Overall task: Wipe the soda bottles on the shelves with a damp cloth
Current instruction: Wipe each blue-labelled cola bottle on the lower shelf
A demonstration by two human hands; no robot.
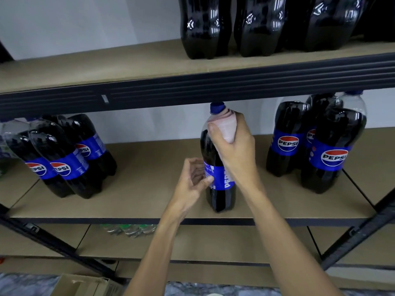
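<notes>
A tall Pepsi bottle (pixel 218 189) with a blue cap stands alone near the front of the middle shelf (pixel 149 189). My right hand (pixel 233 144) grips a pale pink cloth (pixel 226 127) and presses it around the bottle's shoulder just under the cap. My left hand (pixel 193 178) is beside the blue label on the bottle's left, fingers curled, thumb touching the label. A group of Pepsi bottles (pixel 64 159) stands at the shelf's left, another group (pixel 316 144) at its right.
The upper shelf (pixel 106 65) carries several dark bottles (pixel 256 26) at the right; its dark front rail sits just above the cap. Green bottles (pixel 130 229) lie on a lower shelf. A cardboard box (pixel 85 285) is on the floor. A slanted black frame strut (pixel 363 229) is at right.
</notes>
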